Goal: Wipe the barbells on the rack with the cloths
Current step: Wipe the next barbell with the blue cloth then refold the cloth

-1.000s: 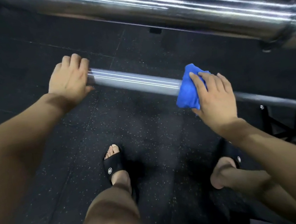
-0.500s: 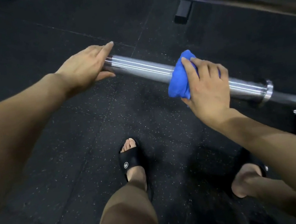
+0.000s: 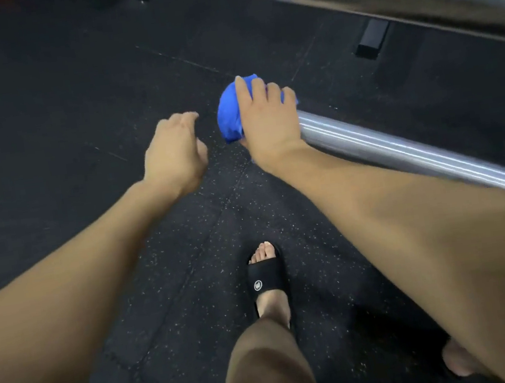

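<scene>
Two chrome barbells point(image 3: 406, 151) cross a speckled black rubber floor point(image 3: 41, 106); right hand point(image 3: 268, 125) fingers grip the blue cloth point(image 3: 230, 115), left hand point(image 3: 174, 156) fingers hang loosely curled, holding nothing.

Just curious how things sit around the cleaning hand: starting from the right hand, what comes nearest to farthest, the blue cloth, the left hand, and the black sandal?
1. Blue cloth: gripped under the right hand.
2. Left hand: just beside it.
3. Black sandal: on the floor below.

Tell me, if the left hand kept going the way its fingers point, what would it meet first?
Probably the blue cloth that the right hand grips over the end of the barbell. The left hand points up and right toward it, though depth is unclear.
</scene>
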